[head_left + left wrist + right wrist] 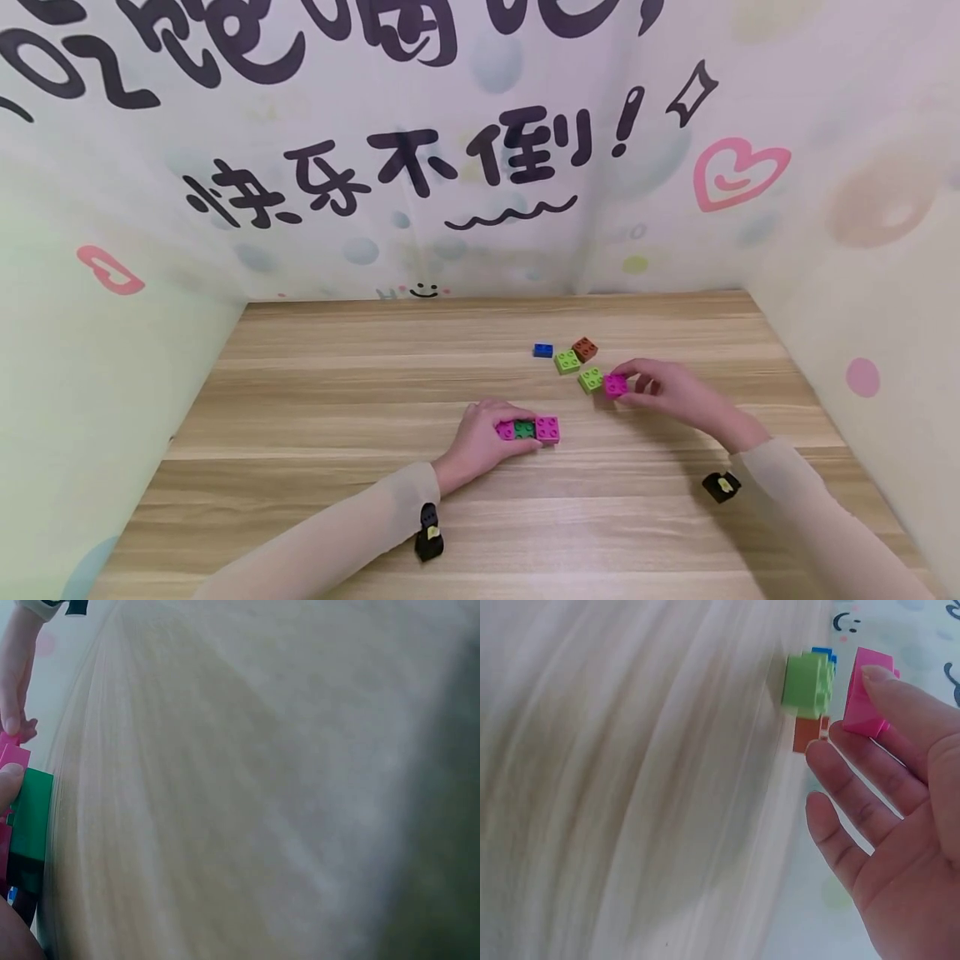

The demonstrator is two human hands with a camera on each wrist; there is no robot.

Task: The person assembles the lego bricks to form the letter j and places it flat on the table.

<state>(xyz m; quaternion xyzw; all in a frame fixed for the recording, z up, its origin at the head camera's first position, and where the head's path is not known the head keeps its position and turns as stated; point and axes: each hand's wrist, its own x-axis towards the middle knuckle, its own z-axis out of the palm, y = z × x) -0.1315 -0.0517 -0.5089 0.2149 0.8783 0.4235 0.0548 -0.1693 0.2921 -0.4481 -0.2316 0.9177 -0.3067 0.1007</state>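
Note:
My left hand grips a row of toy building bricks between thumb and fingers. In that row a green brick sits between a magenta brick on the right and another magenta brick partly covered by the hand. The left wrist view shows the green brick's side at its left edge. Farther right, my right hand pinches a separate magenta brick between thumb and fingers; in the right wrist view this brick appears raised off the table.
Just left of the right hand lie a lime-green brick, a second lime-green brick, a brown brick and a small blue brick. All rest on the wood-grain table. Printed white walls border its back and sides.

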